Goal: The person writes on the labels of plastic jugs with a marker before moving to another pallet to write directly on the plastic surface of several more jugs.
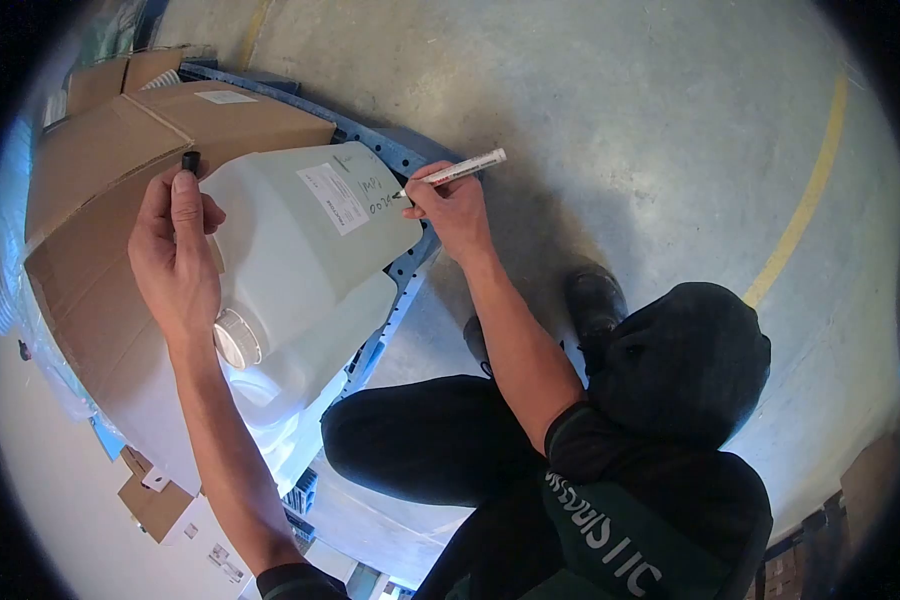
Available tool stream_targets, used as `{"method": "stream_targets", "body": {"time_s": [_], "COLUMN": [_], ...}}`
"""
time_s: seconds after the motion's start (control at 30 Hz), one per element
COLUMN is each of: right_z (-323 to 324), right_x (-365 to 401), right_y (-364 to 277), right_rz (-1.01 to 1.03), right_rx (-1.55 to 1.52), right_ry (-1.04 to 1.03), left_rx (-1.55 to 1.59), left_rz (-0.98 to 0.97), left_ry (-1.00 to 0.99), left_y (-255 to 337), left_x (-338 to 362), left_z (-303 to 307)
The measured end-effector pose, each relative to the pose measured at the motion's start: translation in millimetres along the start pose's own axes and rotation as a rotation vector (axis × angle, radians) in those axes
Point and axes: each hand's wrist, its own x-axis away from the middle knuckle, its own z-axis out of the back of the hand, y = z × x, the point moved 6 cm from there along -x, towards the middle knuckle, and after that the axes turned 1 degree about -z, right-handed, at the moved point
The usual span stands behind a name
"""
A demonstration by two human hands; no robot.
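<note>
My right hand grips a white marker pen, its dark tip at the side of a translucent plastic canister. Handwritten dark characters show beside the tip, next to a white printed label. Between the thumb and fingers of my left hand is a small black pen cap, held upright above the canister's shoulder. Just below that hand, the canister's white screw cap faces toward me.
A large cardboard box lies behind the canister, on a blue plastic pallet. More translucent canisters stand nearer to me. Grey concrete floor with a yellow line extends to the right. My dark shoes are beside the pallet.
</note>
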Motion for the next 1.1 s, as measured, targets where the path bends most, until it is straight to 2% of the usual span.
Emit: {"method": "stream_targets", "body": {"time_s": [0.1, 0.17, 0.2, 0.27, 0.3, 0.37, 0.5, 0.6, 0.67, 0.77, 0.83, 0.87, 0.93, 0.97, 1.03, 1.07, 1.1], "right_z": [-1, 4, 0, -14, -20, -40, -57, -57, -54, -56, -52, -52, -42, -38, -27, -22, -21], "right_x": [5, 17, 21, 40, 49, 66, 68, 51, 32, 12, 10, 15, 34, 48, 73, 86, 93], "right_y": [-4, -14, -8, -19, -15, -11, -11, -21, -34, -47, -50, -55, -52, -50, -39, -35, -22], "right_rz": [0.019, 0.157, 0.163, 0.583, 0.591, 0.724, 0.786, 0.863, 0.914, 0.875, 0.884, 0.886, 0.675, 0.671, 0.573, 0.572, 0.41], "right_rx": [-0.029, 0.021, 0.02, 0.448, 0.446, 0.321, 0.357, 0.406, 0.352, 0.284, 0.18, 0.175, 0.208, 0.197, 0.032, 0.027, 0.005], "right_ry": [0.088, 0.406, 0.409, 0.493, 0.501, 0.371, 0.326, 0.291, 0.311, 0.267, 0.32, 0.295, 0.358, 0.355, 0.337, 0.341, 0.267], "left_rx": [0.022, -0.003, -0.024, -0.057, -0.097, -0.139, -0.259, -0.276, -0.148, -0.14, 0.303, 0.301, 0.402, 0.391, 0.201, 0.198, 0.126], "left_rz": [-0.022, -0.019, -0.015, -0.011, 0.001, -0.004, 0.002, 0.015, 0.076, 0.138, 0.283, 0.287, 0.264, 0.261, 0.023, 0.02, 0.026], "left_ry": [0.012, 0.017, 0.02, 0.023, 0.025, 0.027, 0.027, 0.078, 0.151, 0.19, 0.234, 0.259, 0.242, 0.245, 0.204, 0.201, 0.215], "left_y": [1, 2, 2, 2, 2, 6, 14, 15, -3, 3, -10, -10, -4, -3, 3, -3, -11], "left_x": [1, 0, 0, -1, -1, -1, -3, -9, -19, -24, -23, -15, 11, 27, 60, 76, 91], "left_z": [1, 1, 0, 0, 0, -3, -3, -1, 3, 8, 14, 24, 40, 49, 71, 78, 86]}}
